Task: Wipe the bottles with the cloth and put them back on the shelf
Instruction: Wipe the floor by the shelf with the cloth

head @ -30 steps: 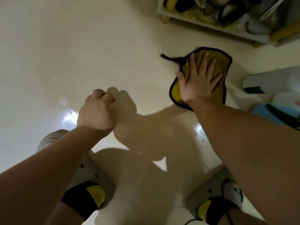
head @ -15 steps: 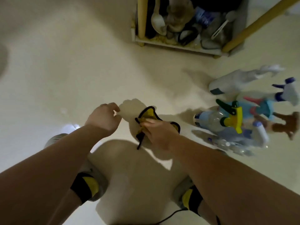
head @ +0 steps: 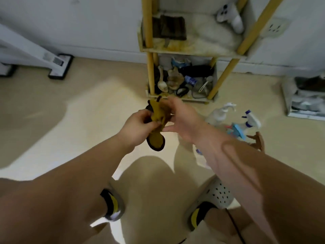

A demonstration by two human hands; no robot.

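A yellow cloth (head: 156, 136) with a dark edge hangs bunched in mid-air in front of me. My left hand (head: 137, 126) grips its middle. My right hand (head: 181, 118) is at the cloth's upper part with its fingers spread; its fingertips touch the cloth. Several spray bottles lie on the floor to the right: a white one (head: 219, 113), a white one with a blue trigger (head: 251, 118) and a light blue one (head: 236, 132). The yellow-posted shelf (head: 191, 48) stands ahead against the wall.
The shelf's bottom tier (head: 182, 81) is full of clutter; a white controller (head: 230, 16) and a dark cloth lie on the upper tier. A brown toy figure (head: 258, 140) lies by the bottles. A white appliance base (head: 58, 66) is far left, a box (head: 306, 101) far right. My slippered feet are below.
The cloth came off the floor: my right hand picked it up, and now my left hand grips it too, raised in front of me. The view tilted up towards the shelf.
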